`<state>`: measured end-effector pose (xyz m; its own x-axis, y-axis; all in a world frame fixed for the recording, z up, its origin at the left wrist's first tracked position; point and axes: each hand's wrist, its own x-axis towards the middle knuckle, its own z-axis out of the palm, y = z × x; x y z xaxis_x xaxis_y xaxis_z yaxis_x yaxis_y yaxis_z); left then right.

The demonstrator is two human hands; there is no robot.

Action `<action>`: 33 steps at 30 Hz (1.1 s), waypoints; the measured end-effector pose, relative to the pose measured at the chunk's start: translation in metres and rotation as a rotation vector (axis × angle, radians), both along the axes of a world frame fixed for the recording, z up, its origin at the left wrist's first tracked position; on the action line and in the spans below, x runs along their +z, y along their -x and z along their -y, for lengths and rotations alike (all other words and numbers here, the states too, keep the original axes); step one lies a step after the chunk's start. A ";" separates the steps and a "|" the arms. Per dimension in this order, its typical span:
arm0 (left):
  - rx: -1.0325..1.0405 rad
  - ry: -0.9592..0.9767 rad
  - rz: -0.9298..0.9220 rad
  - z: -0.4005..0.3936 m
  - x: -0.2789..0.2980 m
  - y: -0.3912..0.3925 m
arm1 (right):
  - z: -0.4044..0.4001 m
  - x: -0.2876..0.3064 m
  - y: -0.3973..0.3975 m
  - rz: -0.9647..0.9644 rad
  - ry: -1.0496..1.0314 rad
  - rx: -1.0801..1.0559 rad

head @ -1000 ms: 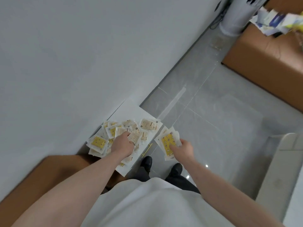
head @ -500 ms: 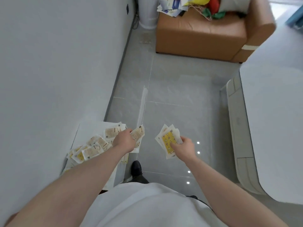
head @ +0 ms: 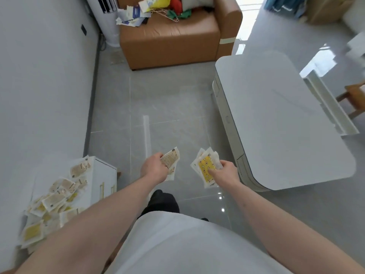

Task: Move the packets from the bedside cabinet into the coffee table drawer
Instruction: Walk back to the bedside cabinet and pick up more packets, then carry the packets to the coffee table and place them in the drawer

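My left hand grips a few beige packets over the floor. My right hand holds a fan of white and yellow packets. Several more packets lie scattered on the white bedside cabinet at the lower left. The white coffee table stands to the right of my hands; its drawer fronts along the near side look closed.
A brown sofa piled with clothes and papers stands ahead. A white floor appliance is in the corner by the wall. Grey tiled floor lies between cabinet and table. A wooden stool is at the far right.
My left hand lifted packets off the cabinet and moved right, away from it. My view turned from the cabinet toward the coffee table. My right hand keeps its packets.
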<state>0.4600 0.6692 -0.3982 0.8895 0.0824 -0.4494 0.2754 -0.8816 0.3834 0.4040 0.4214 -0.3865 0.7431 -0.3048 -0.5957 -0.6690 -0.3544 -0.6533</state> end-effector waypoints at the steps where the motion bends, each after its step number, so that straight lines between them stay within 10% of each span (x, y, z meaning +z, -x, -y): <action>1: -0.012 -0.001 0.011 0.016 0.004 -0.001 | 0.017 0.002 0.004 0.004 0.002 -0.018; 33: -0.368 0.065 -0.083 0.604 -0.005 -0.076 | 0.565 0.005 0.035 0.023 -0.017 -0.515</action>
